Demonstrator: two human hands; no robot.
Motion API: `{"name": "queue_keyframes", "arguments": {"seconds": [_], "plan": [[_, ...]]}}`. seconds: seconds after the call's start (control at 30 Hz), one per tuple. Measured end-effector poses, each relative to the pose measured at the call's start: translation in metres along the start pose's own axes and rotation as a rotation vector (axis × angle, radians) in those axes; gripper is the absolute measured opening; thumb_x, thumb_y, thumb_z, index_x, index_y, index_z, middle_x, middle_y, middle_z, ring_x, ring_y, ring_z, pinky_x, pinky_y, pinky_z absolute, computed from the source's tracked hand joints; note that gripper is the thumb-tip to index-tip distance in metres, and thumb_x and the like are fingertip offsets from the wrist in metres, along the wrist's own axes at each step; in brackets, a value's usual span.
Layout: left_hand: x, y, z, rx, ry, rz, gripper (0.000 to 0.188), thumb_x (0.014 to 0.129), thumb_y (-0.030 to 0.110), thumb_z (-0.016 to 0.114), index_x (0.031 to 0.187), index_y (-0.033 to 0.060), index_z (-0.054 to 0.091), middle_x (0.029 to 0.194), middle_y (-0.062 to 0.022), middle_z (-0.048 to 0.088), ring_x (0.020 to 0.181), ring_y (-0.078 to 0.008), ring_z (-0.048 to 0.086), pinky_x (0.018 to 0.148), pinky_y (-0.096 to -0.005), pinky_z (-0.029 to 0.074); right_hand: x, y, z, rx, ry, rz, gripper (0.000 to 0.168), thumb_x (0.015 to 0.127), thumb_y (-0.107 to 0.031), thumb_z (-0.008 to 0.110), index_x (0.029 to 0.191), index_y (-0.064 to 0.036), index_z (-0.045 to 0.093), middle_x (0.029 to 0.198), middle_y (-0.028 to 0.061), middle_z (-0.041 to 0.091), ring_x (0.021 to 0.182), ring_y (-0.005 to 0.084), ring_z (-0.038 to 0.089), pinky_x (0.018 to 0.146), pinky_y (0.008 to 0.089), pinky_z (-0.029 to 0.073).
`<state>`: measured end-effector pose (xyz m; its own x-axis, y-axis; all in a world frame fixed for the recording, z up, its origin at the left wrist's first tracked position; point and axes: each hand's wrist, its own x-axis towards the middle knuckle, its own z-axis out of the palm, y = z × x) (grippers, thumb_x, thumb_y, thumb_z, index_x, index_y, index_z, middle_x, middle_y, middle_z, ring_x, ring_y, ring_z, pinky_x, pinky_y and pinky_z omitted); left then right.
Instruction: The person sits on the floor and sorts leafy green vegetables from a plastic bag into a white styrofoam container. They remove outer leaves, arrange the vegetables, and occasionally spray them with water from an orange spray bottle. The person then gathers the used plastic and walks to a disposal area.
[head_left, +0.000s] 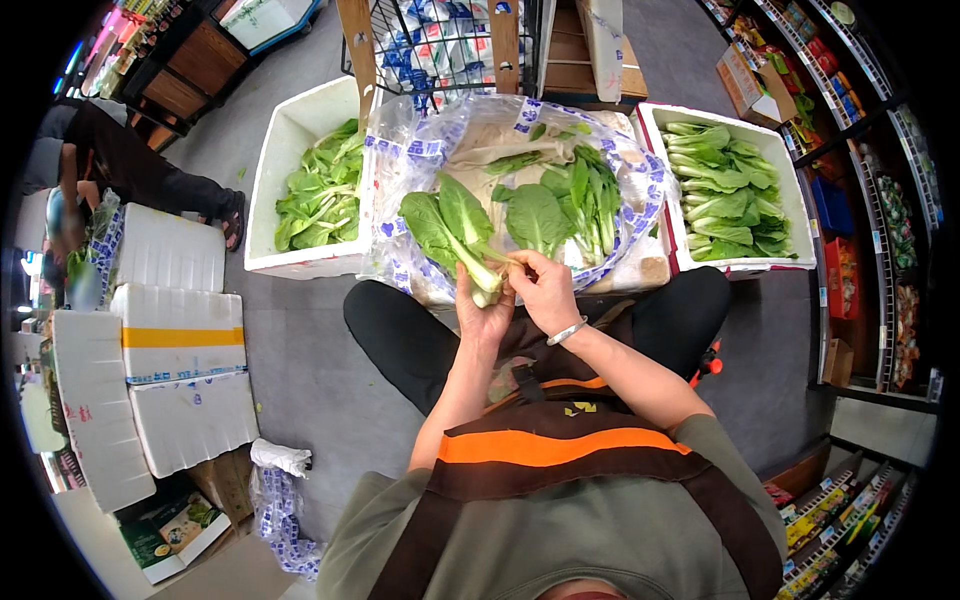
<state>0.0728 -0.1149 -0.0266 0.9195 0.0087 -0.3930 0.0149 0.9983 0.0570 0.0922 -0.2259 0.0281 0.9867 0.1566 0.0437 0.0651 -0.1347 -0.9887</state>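
Observation:
My left hand (485, 316) holds a leafy green cabbage (457, 238) by its pale base, its leaves pointing away from me. The fingers of my right hand (541, 289), with a silver bangle on that wrist, pinch a thin leaf stalk (501, 257) at the side of the base. Beyond my hands, a clear plastic bag with blue print (643, 196) lies spread around more loose greens (596, 196). On the left a white foam box (304, 259) contains loose leaves (321, 191). The foam box on the right (806, 247) holds heads of greens (731, 191) laid in rows.
A black wire basket (442, 56) of plastic packages stands beyond the bag. Closed foam boxes (184, 334) are stacked at the left, near another person's legs (150, 161). Crumpled plastic wrap (281, 517) lies on the floor. Shelves of packaged goods (862, 157) line the right.

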Motion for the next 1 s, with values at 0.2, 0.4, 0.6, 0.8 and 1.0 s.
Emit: {"name": "queue_keyframes", "arguments": {"seconds": [0.2, 0.4, 0.6, 0.8, 1.0], "plan": [[0.001, 0.010, -0.003, -0.058, -0.145, -0.053, 0.046, 0.087, 0.047, 0.058, 0.102, 0.0040, 0.055, 0.087, -0.0076, 0.059, 0.075, -0.0201, 0.059, 0.066, -0.0299, 0.051, 0.001, 0.006, 0.003, 0.542, -0.174, 0.241, 0.016, 0.092, -0.010, 0.055, 0.104, -0.001, 0.060, 0.086, 0.0013, 0.063, 0.075, 0.0069, 0.058, 0.066, 0.0224, 0.047], [0.004, 0.010, -0.006, -0.032, -0.319, -0.077, 0.046, 0.089, 0.048, 0.054, 0.107, 0.0056, 0.054, 0.090, -0.0077, 0.061, 0.078, -0.0204, 0.059, 0.066, -0.0307, 0.051, 0.001, -0.006, 0.004, 0.775, -0.255, 0.335, 0.012, 0.095, -0.016, 0.052, 0.098, -0.005, 0.056, 0.085, -0.0002, 0.059, 0.074, 0.0053, 0.051, 0.069, 0.0196, 0.043], [-0.003, 0.011, 0.001, 0.037, -0.069, 0.023, 0.043, 0.088, 0.043, 0.059, 0.112, 0.0069, 0.054, 0.096, -0.0071, 0.061, 0.087, -0.0211, 0.059, 0.077, -0.0359, 0.051, 0.014, -0.020, -0.013, 0.677, -0.430, 0.401, 0.012, 0.096, -0.018, 0.051, 0.095, -0.007, 0.056, 0.079, -0.0023, 0.055, 0.068, 0.0046, 0.048, 0.064, 0.0178, 0.042], [-0.006, 0.032, 0.005, -0.516, -0.136, -0.186, 0.065, 0.074, 0.026, 0.077, 0.122, -0.0031, 0.044, 0.095, -0.0071, 0.055, 0.085, -0.0182, 0.060, 0.087, -0.0381, 0.050, 0.040, -0.056, -0.034, 0.804, -0.293, 0.212, 0.010, 0.094, -0.015, 0.054, 0.096, -0.006, 0.058, 0.080, -0.0011, 0.059, 0.066, 0.0054, 0.052, 0.060, 0.0180, 0.043], [-0.025, 0.036, 0.005, -0.692, -0.164, -0.314, 0.086, 0.066, 0.013, 0.080, 0.133, -0.0099, 0.030, 0.098, -0.0066, 0.052, 0.080, -0.0153, 0.062, 0.087, -0.0354, 0.050, 0.085, -0.094, -0.038, 0.723, -0.216, 0.031, 0.014, 0.093, -0.014, 0.055, 0.103, -0.005, 0.060, 0.080, -0.0001, 0.061, 0.067, 0.0069, 0.054, 0.064, 0.0196, 0.045]]}}
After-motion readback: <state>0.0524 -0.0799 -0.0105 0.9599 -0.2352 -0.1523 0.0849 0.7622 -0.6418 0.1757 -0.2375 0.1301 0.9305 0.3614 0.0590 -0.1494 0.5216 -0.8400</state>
